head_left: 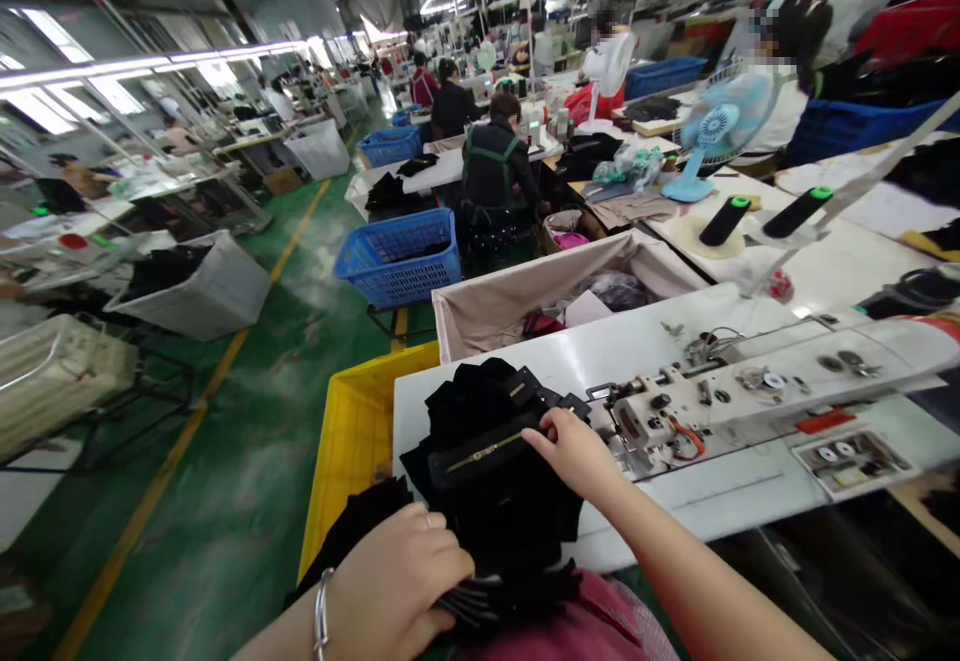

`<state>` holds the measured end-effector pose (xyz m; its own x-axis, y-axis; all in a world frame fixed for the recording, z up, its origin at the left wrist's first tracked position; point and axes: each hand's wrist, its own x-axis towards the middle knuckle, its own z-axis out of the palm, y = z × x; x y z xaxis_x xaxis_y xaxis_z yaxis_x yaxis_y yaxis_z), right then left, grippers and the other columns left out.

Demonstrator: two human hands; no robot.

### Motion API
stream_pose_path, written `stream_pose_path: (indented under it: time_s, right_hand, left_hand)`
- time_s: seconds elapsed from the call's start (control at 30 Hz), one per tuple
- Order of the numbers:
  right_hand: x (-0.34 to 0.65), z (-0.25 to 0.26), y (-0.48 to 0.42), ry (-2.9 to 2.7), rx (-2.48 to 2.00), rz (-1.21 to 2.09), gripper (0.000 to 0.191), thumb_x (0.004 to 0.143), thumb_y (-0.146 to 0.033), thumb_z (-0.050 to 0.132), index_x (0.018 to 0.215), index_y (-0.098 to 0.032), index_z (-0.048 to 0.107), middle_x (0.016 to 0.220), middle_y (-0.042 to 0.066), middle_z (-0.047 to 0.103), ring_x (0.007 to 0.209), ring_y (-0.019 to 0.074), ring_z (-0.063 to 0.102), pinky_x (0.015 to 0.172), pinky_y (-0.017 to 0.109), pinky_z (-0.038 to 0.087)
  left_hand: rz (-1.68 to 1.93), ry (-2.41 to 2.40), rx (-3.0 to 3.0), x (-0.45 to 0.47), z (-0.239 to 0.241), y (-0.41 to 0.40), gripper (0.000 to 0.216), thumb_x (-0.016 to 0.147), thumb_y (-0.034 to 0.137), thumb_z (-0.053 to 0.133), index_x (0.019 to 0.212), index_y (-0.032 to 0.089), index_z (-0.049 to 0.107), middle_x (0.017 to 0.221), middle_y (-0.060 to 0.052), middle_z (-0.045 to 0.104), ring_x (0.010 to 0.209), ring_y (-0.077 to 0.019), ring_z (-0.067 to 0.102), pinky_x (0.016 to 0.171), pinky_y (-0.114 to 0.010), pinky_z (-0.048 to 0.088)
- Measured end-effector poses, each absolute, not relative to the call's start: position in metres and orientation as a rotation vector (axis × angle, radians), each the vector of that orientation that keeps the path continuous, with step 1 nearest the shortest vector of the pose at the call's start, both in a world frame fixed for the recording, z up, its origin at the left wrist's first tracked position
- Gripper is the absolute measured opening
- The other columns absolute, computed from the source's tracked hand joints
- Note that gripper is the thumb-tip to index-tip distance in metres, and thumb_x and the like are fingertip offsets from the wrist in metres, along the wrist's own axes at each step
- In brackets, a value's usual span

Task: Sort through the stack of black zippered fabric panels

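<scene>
Black garment [491, 501] between hands | left hand [394, 581] grips near edge | right hand [574, 451] pinches far edge

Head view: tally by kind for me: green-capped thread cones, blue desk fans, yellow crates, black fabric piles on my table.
Green-capped thread cones: 2
Blue desk fans: 1
Yellow crates: 1
Black fabric piles on the table: 1
Total: 5

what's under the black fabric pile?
The pile lies on the white table, its near end hanging off the edge, gripped by the left hand. Anything between pile and table is covered.
</scene>
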<state>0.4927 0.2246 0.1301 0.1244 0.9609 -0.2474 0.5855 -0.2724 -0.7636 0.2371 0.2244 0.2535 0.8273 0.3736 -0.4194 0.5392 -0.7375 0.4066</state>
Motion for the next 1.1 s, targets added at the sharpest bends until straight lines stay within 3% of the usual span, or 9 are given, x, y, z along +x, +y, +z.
stream_pose_path:
  time_s: [0.17,0.37,0.5,0.63,0.73,0.83,0.9,0.97,1.1]
  right_hand:
    - [0.486,0.100,0.245,-1.424,-1.917,0.923,0.014,0.079,-0.028,0.066,0.077,-0.018,0.057,0.082,0.004,0.061,0.076,0.0200,0.057,0.071,0.031,0.043]
    - [0.454,0.149,0.201,-1.582,-1.266,1.255,0.005,0.087,-0.025,0.061,0.090,-0.022,0.063,0.085,-0.003,0.067,0.077,0.0134,0.062,0.072,0.022,0.046]
    - [0.463,0.148,0.220,-1.568,-1.332,1.167,0.018,0.092,-0.033,0.055,0.084,-0.022,0.068,0.082,0.000,0.068,0.076,0.0154,0.063,0.073,0.025,0.048]
    - [0.496,0.114,0.283,-1.272,-1.803,0.757,0.025,0.084,-0.033,0.062,0.102,-0.015,0.064,0.104,0.012,0.062,0.103,0.0268,0.056,0.096,0.042,0.041]
    - [0.504,0.104,0.303,-1.286,-1.800,0.782,0.019,0.078,-0.030,0.066,0.091,-0.016,0.064,0.094,0.009,0.061,0.094,0.0252,0.056,0.092,0.041,0.043]
    - [0.488,0.124,0.278,-1.384,-1.651,0.841,0.009,0.085,-0.030,0.060,0.085,-0.020,0.061,0.088,0.003,0.062,0.083,0.0187,0.058,0.083,0.032,0.047]
    - [0.470,0.146,0.247,-1.521,-1.445,0.923,0.008,0.088,-0.029,0.059,0.088,-0.022,0.061,0.090,0.001,0.066,0.084,0.0159,0.061,0.081,0.027,0.048]
    - [0.455,0.165,0.219,-1.737,-1.129,1.034,0.011,0.092,-0.026,0.055,0.093,-0.021,0.064,0.090,0.001,0.067,0.084,0.0152,0.062,0.079,0.025,0.047]
    - [0.455,0.165,0.207,-1.814,-1.081,1.196,0.020,0.095,-0.033,0.052,0.092,-0.021,0.069,0.085,0.001,0.070,0.078,0.0149,0.064,0.072,0.023,0.049]
  left_hand:
    - [-0.399,0.707,2.507,0.245,0.254,0.239,0.014,0.081,0.024,0.070,0.093,0.023,0.062,0.094,0.000,0.062,0.088,-0.0205,0.055,0.079,-0.036,0.042]
    - [-0.209,0.661,2.609,0.250,0.239,0.252,0.019,0.079,0.006,0.057,0.091,0.019,0.063,0.153,-0.004,0.032,0.139,-0.0278,0.030,0.108,-0.042,0.034]
    - [-0.361,0.651,2.587,0.248,0.238,0.254,0.016,0.081,0.016,0.060,0.096,0.022,0.061,0.111,-0.004,0.064,0.105,-0.0242,0.056,0.092,-0.044,0.041]
    - [-0.328,0.671,2.634,0.246,0.247,0.253,0.027,0.081,0.016,0.059,0.107,0.024,0.059,0.103,-0.001,0.066,0.097,-0.0227,0.057,0.110,-0.057,0.020]
    - [-0.337,0.712,2.688,0.247,0.248,0.250,0.069,0.079,0.007,0.051,0.143,0.023,0.035,0.110,-0.003,0.065,0.097,-0.0222,0.058,0.115,-0.059,0.007]
    - [-0.402,0.819,2.721,0.247,0.242,0.249,0.090,0.080,0.005,0.047,0.154,0.017,-0.003,0.111,-0.007,0.064,0.096,-0.0235,0.059,0.111,-0.055,0.021]
    - [-0.396,0.888,2.739,0.247,0.237,0.247,0.090,0.082,0.004,0.044,0.153,0.016,-0.009,0.109,-0.008,0.064,0.097,-0.0247,0.058,0.107,-0.053,0.029]
    - [-0.393,0.914,2.754,0.245,0.234,0.245,0.084,0.083,0.003,0.042,0.154,0.016,-0.001,0.108,-0.008,0.064,0.098,-0.0260,0.058,0.104,-0.053,0.034]
    - [-0.388,0.902,2.751,0.237,0.239,0.239,0.055,0.079,0.002,0.044,0.130,0.022,0.051,0.104,-0.006,0.063,0.098,-0.0267,0.057,0.099,-0.052,0.040]
